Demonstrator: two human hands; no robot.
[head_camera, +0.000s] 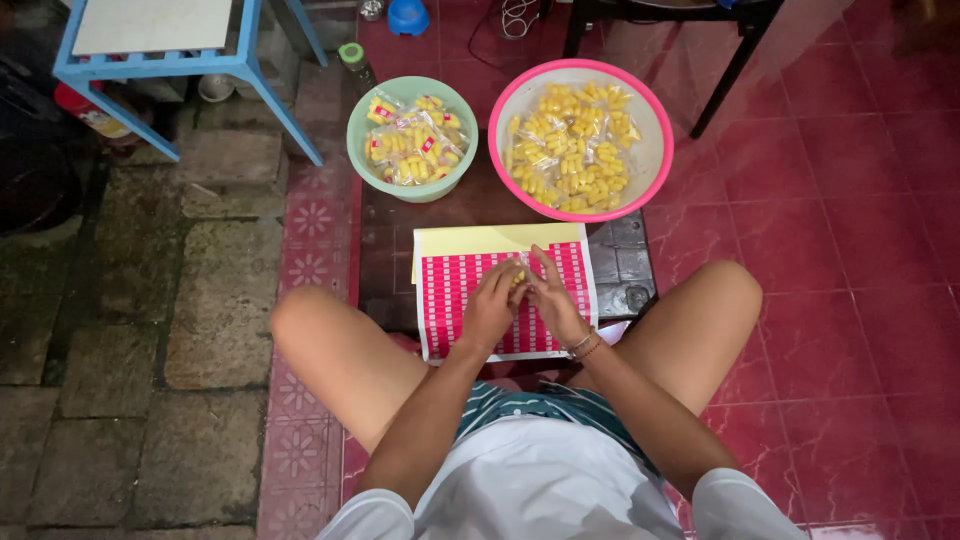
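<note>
Closest to the lens is the person's white shirt, with both bare forearms running up and inward from it so the wrists nearly meet over the low dark wooden table (620, 265). Left hand (491, 305) is curled palm-down, fingers bunched at the tips. Right hand (556, 300) sits just beside it, touching at the fingertips, with the index finger stretched up and away from the body and a bracelet on the wrist. Between the two sets of fingertips there's a small yellow snack packet (518, 280), pinched by both hands; it's mostly hidden, so I can't tell which way its long axis runs.

Right under the hands, flat on that table, lies a rectangular sheet of pink-and-white stickers on yellow backing paper (455, 290). Its long edges run left to right, the bare yellow strip is along the far edge, and the sheet is turned slightly, far right corner sitting a bit higher.

Past the table's far edge, on the left, is a round pale green plastic basin (360, 140) of snack packets with red labels. Just beside it to the right, nearly touching, is a bigger round pink-rimmed plastic basin (655, 165) full of plain yellow packets. Knees are spread to either side of the table, over red tiled floor.
</note>
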